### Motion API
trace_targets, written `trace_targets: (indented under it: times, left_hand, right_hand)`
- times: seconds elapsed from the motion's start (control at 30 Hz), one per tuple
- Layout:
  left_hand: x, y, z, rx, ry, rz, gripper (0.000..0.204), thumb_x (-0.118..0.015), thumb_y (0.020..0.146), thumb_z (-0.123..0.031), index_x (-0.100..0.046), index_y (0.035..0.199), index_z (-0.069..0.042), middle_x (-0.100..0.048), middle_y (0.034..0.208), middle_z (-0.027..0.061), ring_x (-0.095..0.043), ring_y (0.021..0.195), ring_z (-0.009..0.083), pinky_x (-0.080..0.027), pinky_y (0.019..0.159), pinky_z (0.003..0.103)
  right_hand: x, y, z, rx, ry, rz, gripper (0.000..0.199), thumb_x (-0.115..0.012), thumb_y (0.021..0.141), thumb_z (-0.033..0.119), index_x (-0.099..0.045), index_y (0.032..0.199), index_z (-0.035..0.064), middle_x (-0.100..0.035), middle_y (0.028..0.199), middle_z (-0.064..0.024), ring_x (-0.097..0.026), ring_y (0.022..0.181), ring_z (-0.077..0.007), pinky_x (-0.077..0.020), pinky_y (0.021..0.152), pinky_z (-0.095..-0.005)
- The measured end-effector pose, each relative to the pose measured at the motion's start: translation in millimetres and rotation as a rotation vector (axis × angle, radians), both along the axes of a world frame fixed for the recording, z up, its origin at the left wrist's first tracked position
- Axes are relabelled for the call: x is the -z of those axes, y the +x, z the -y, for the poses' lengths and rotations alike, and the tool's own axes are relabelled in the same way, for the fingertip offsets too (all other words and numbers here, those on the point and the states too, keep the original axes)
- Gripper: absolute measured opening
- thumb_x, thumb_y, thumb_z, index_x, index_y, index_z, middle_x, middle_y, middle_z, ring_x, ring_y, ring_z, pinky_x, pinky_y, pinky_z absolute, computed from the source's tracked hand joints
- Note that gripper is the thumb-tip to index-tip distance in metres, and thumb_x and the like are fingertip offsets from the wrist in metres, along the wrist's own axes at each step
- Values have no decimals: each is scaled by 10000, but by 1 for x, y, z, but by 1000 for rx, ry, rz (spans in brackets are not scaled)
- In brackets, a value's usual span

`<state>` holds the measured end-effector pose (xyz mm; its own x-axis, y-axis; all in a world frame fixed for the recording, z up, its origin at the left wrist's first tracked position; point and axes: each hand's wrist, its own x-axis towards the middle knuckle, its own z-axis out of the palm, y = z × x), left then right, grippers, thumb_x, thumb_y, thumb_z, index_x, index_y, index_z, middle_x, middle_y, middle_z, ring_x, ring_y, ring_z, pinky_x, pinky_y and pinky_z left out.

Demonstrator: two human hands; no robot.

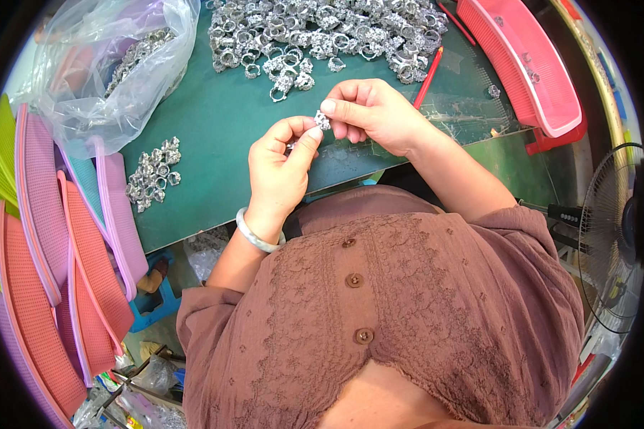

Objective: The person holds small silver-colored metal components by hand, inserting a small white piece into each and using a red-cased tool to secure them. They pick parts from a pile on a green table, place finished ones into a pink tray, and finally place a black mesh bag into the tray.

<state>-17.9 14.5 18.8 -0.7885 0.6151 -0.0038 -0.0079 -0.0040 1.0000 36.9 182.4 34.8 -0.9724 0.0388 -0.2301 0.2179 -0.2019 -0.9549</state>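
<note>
I observed a silvery ornate piece [323, 120], probably a ring, above the near edge of the green table [207, 186], pinched by the thumbs and fingers of the left hand [279, 157] and right hand [379, 118]. It appeared light and stiff; gripping its rim seemed safest.

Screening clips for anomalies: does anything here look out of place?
One silvery ring lies alone beside the pink tray, well apart from the main pile, so it looks like a stray.
</note>
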Motion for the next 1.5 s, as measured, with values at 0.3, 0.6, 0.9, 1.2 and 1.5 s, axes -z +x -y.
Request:
trace_targets:
  times: [0.3, 0.6, 0.9, 1.2, 1.5]
  left_hand:
    - [-9, -1, 1, 45, 207, 558, 93, -557, 830, -63, -579, 894, 1, -593, 721, 43, -482, 536, 54, -360, 446, 161]
    - [-12, -1, 3, 58, 232, 649, 110, -522, 848, -88, -563, 892, 5, -565, 702, 47, -474, 533, 79, -357, 444, 178]
    - [-13, 0, 5, 90, 263, 671, 138, -476, 864, -83, -555, 910, 21, -563, 707, 58, -477, 543, 86, -366, 451, 183]
    - [-12, 0, 4, 96, 254, 659, 143, -477, 863, -82, -560, 915, 23, -562, 708, 56, -476, 544, 85, -367, 451, 180]
    - [-11, 0, 4, 94, 247, 657, 145, -476, 863, -78, -559, 921, 26, -564, 707, 56, -479, 540, 87, -367, 449, 183]
  right_hand:
    - [6, 9, -1, -108, 269, -319, 299, -614, 780, 43, -537, 1066, 2, -565, 912, -29, -537, 827, -89, -443, 752, -230]
    - [11, 11, 5, -100, 210, -317, 310, -567, 813, 34, -521, 1117, -10, -600, 895, -45, -551, 840, -93, -445, 766, -239]
    - [15, 12, 7, -96, 52, -259, 323, -525, 845, 55, -497, 1158, -18, -605, 955, -57, -544, 882, -93, -432, 801, -245]
    - [14, 13, 6, -99, 50, -246, 327, -520, 841, 44, -496, 1161, -18, -599, 983, -50, -534, 897, -86, -425, 802, -232]
    - [15, 13, 6, -105, 38, -244, 326, -525, 845, 54, -492, 1159, -27, -597, 994, -57, -535, 916, -96, -423, 824, -243]
